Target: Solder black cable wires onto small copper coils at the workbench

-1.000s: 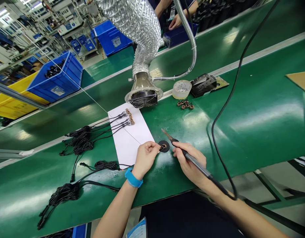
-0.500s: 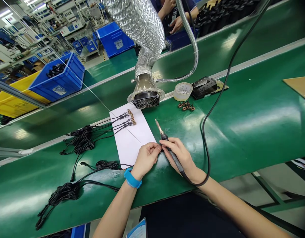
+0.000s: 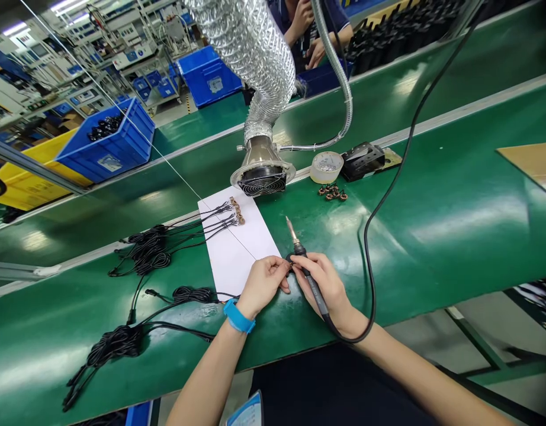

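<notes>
My right hand (image 3: pixel 324 284) is closed around a soldering iron (image 3: pixel 315 289), its bare tip pointing up and away from me. My left hand (image 3: pixel 266 283), with a blue band (image 3: pixel 238 317) at the wrist, pinches something small at the fingertips, close against the right fingers; a thin solder wire (image 3: pixel 231 234) runs down to it. What lies between the two hands is dark and mostly hidden. Beside them is a white sheet (image 3: pixel 231 260), on which black cables (image 3: pixel 219 222) end at small copper-coloured coils (image 3: pixel 238 212).
A fume extractor (image 3: pixel 262 171) hangs over the sheet's far edge. Behind to the right are a round tub (image 3: pixel 326 167), loose coils (image 3: pixel 333 192) and a black iron holder (image 3: pixel 364 160). Bundled cables (image 3: pixel 115 346) lie left. Across the line, a person's hands (image 3: pixel 315 53) are at work.
The soldering iron and my right hand have shifted slightly to the right, and its tip has swung right. My left hand stays nearly in place, still pinching. The view has moved a little.
</notes>
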A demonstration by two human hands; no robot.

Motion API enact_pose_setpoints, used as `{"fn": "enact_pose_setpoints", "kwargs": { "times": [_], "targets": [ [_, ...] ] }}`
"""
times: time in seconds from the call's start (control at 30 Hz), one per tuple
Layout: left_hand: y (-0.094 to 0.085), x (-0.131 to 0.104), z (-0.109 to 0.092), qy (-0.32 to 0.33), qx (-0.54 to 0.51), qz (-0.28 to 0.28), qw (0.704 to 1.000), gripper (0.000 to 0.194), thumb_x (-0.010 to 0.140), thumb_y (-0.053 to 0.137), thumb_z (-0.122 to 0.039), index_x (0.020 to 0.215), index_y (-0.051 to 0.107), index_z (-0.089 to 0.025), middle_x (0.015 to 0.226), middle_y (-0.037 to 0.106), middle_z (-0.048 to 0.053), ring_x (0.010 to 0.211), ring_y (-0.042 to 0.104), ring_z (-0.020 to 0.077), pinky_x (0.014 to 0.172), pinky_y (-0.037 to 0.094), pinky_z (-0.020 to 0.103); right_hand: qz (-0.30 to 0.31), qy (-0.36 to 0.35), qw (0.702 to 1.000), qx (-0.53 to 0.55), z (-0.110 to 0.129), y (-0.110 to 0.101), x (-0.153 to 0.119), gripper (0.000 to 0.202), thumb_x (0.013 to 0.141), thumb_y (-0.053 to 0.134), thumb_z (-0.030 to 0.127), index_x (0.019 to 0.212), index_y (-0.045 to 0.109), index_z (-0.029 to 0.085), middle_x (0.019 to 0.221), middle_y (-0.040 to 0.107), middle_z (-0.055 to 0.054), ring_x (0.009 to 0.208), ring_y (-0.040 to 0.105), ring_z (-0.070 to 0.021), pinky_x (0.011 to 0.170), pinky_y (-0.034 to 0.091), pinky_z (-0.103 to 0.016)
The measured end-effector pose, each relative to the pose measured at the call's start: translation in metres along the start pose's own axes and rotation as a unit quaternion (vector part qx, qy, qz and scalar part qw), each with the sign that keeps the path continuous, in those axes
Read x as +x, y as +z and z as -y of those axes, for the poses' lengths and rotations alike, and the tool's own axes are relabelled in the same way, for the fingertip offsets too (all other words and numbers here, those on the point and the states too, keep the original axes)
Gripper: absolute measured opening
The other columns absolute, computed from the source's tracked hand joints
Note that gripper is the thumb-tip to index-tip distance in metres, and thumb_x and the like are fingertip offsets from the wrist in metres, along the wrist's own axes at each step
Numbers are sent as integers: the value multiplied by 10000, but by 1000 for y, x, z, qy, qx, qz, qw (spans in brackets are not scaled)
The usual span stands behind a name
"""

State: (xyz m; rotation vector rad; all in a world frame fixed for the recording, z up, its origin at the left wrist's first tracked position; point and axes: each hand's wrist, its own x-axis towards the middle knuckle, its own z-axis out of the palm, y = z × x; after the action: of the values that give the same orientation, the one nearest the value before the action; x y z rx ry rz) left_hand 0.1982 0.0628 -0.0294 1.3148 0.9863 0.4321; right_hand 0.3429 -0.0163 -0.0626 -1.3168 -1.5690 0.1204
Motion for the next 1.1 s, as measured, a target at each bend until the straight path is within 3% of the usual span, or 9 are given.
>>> {"fn": "enact_pose_setpoints", "kwargs": {
  "times": [0.17,0.3,0.43,0.57,0.7,1.1],
  "targets": [
    [2,0,2,-3,-12,-21,1000,319,870,650,-450,839,624,-134,518,600,-14,470,595,126,540,500,237,-2,-4,1000,-17,-2,-1,-2,518,937,550,51,1413,505,250,1146,578,-107,1004,652,-181,846,589,-309],
    [6,-1,4,-5,-11,-56,998,265,848,673,-393,837,646,-129,496,598,-20,446,587,119,521,493,225,-65,15,998,-18,4,-14,0,472,912,607,59,1336,576,263,1112,664,-86,979,685,-186,862,592,-331],
    [11,-2,6,1,-17,-83,996,259,849,669,-386,841,656,-128,488,590,-24,429,569,113,494,477,216,-115,40,993,0,11,-34,-11,348,883,631,56,1182,655,231,957,739,-50,804,714,-168,757,603,-315],
    [14,-3,6,4,-10,-101,995,249,852,668,-379,839,661,-130,487,595,-21,441,578,114,499,467,207,-117,50,991,-28,13,-46,-28,181,889,618,118,1017,696,221,775,737,-10,695,709,-165,706,599,-322],
    [15,-4,4,3,-13,-107,994,240,849,670,-370,831,655,-132,489,596,-18,443,577,114,502,466,205,-119,35,992,-28,12,-46,-36,141,893,600,147,959,701,221,680,710,22,642,688,-151,712,595,-317],
    [15,-6,2,-5,2,-102,995,273,861,660,-398,841,661,-126,498,602,-10,449,581,119,505,474,211,-84,15,996,-30,20,-47,-18,157,898,570,145,958,688,228,645,710,27,605,695,-159,616,578,-294]
  ]
}}
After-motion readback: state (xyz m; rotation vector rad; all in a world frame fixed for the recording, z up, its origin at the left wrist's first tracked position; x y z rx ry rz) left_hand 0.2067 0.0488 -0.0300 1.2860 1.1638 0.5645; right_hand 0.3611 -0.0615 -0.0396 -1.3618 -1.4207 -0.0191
